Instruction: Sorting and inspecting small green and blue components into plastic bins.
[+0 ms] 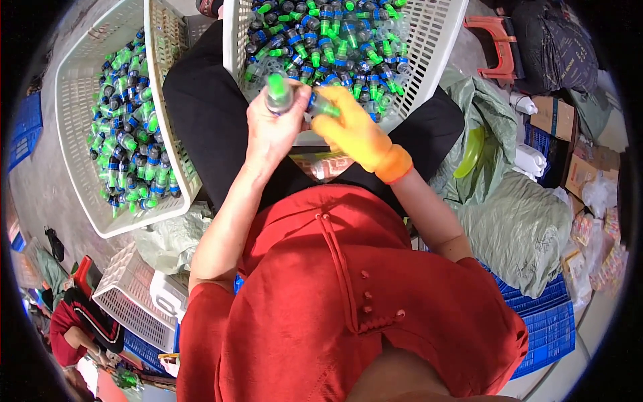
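My bare left hand [271, 130] grips a small clear bottle with a green cap [278, 92], held upright over my lap. My right hand [355, 130] wears an orange glove and pinches a small part with a green tip and blue collar [321, 105], held right beside the bottle. Both hands meet just in front of a white plastic basket [439, 47] on my knees, full of several small bottles with green and blue caps [335, 40]. I wear a red top and black trousers.
A second white basket [74, 120] at my left holds several capped bottles [130, 134]. An empty white basket [130, 301] lies lower left beside another person in red [77, 325]. Grey-green sacks [516, 221], blue crates [546, 321], cardboard boxes [556, 117] and a red stool [492, 33] crowd the right.
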A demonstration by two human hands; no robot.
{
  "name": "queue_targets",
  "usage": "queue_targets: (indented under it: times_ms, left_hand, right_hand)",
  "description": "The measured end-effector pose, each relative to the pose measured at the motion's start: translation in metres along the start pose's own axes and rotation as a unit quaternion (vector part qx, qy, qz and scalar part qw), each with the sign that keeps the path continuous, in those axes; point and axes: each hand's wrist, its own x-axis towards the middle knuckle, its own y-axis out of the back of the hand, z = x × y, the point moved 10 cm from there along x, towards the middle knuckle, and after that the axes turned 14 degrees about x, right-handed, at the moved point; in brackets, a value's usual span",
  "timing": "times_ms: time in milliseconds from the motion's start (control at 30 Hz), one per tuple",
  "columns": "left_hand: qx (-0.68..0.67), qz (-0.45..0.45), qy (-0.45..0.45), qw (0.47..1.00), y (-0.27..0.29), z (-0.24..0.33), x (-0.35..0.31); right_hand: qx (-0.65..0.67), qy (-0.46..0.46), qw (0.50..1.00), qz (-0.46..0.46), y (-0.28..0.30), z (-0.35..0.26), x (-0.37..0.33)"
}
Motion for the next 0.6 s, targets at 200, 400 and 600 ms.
queue_targets:
  times_ms: [200,400,600]
  left_hand:
    - [-0.009,0.007,0.045,0.999,0.003,-0.005,0.004]
    - [0.051,0.03,-0.126,0.99,0.009,0.04,-0.017]
    - [0.274,0.159,-0.214,0.924,0.102,0.067,-0.019]
  right_hand:
    - [-0.427,0.395,0.81,0.075,-0.033,-0.05,-0.017]
    - [0.244,-0.047,0.953,-0.175,-0.031,0.012,-0.007]
    - [-0.161,0.116,0.976,-0.09,-0.004,-0.058,0.001]
